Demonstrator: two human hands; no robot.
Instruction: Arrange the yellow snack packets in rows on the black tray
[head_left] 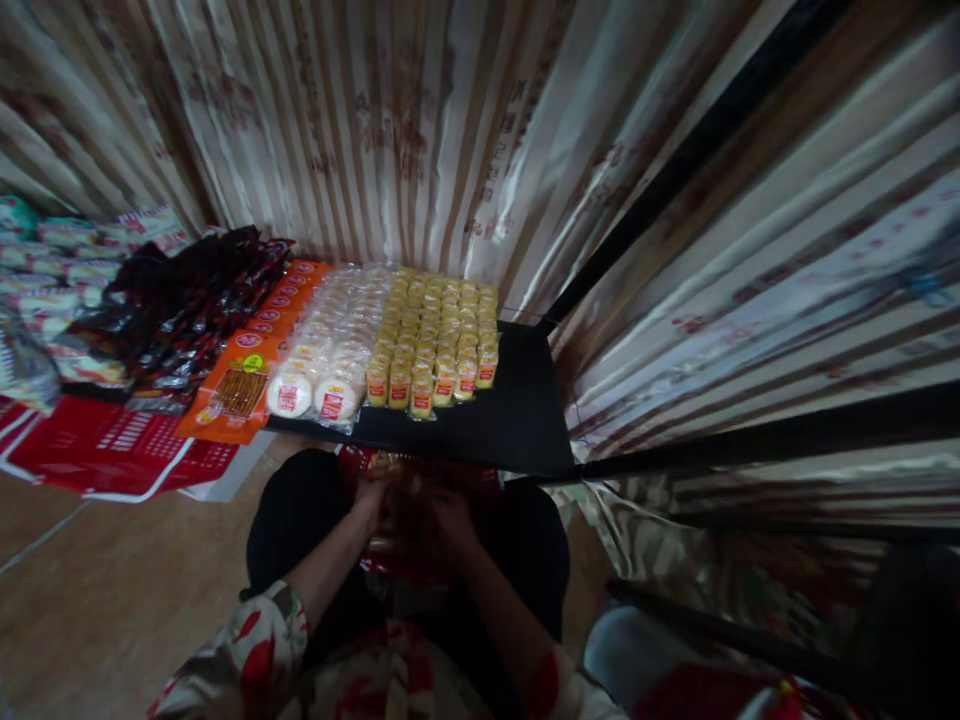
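Observation:
Both of my hands are down in my lap, close together over a red package that lies between my knees. My left hand and my right hand are dim and smeared by motion, so their fingers cannot be made out. On the black table in front of me lie rows of small yellow packets, beside rows of round white cakes in clear wrap.
Orange packets and dark red-black packets continue the display to the left, with pale wrapped snacks beyond. A red printed sheet hangs at the table's left. Striped curtains close in behind and to the right. Wooden floor lies at lower left.

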